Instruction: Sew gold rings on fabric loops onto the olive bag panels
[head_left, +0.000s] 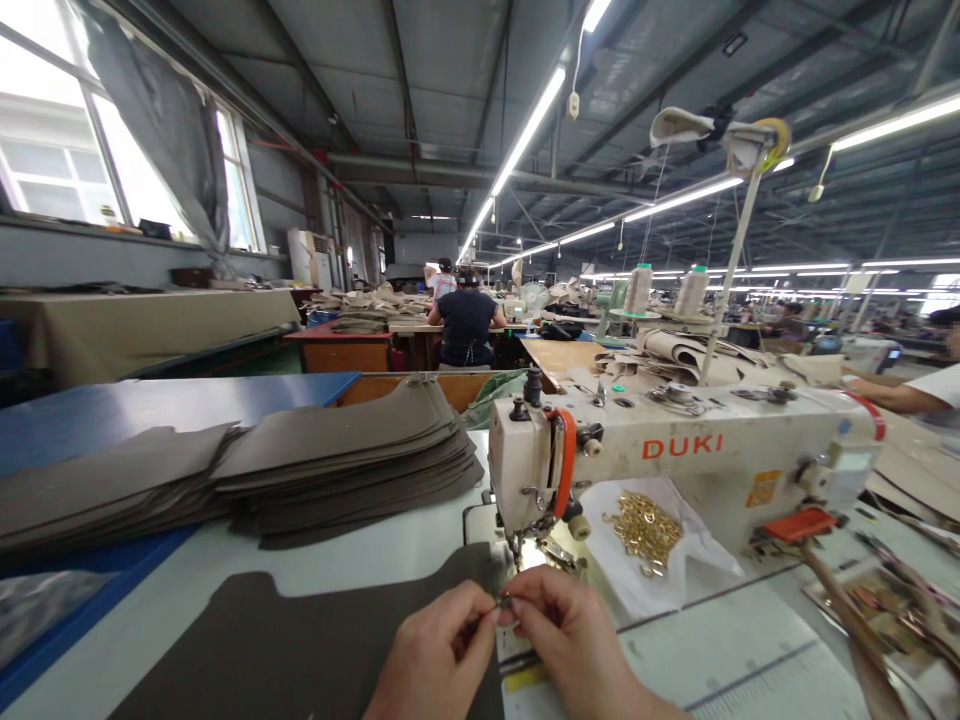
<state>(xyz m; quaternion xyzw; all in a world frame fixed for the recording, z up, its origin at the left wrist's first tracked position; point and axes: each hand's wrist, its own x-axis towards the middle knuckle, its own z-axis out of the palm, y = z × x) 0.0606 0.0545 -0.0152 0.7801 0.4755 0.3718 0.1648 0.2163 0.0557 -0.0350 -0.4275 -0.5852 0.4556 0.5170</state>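
Note:
Fingertips of my left hand (439,655) and my right hand (574,635) meet in a pinch just in front of the sewing machine (675,450). Between them is a small dark piece (505,602) with a slight glint; its kind is too small to make out. A dark grey-brown cut panel (300,640) lies flat on the machine table, partly under my left hand, its far edge reaching toward the needle area. Right of the needle, a heap of small gold-coloured metal fittings (645,530) rests on white wrapping (630,595).
Stacked dark panels (352,450) lie at the left, near a blue board (165,400). A box of small parts (877,600) stands at the right. Thread cones (639,290) rise behind the machine. A co-worker (469,325) sits ahead; another person's arm (900,392) shows at right.

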